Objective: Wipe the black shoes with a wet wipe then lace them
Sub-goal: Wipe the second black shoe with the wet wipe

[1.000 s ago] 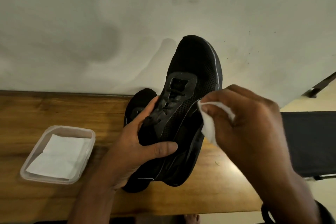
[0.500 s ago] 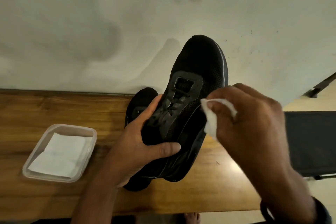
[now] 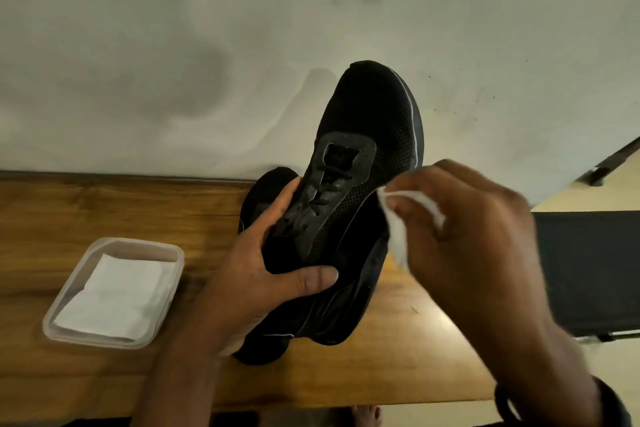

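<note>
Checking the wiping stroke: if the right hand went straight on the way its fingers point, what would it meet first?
Probably the side of the held black shoe: the right hand points leftward at it, its wipe leading. Blur hides whether they touch.

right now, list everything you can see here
raised shoe: 1, black, held above the table, toe toward the wall
second shoe: 1, black, on the table behind the raised one
wet wipe: 1, white, against the raised shoe's side
container: 1, clear plastic, table's left
folded wipes: white, count unclear, inside the container
table: 1, brown wood
wall: 1, off-white, stained
fabric seat: 1, black, far right
left hand: 1, bare, grips the raised shoe
right hand: 1, bare, fingers pinch the wet wipe
foot: 1, bare, below the table's near edge
</note>
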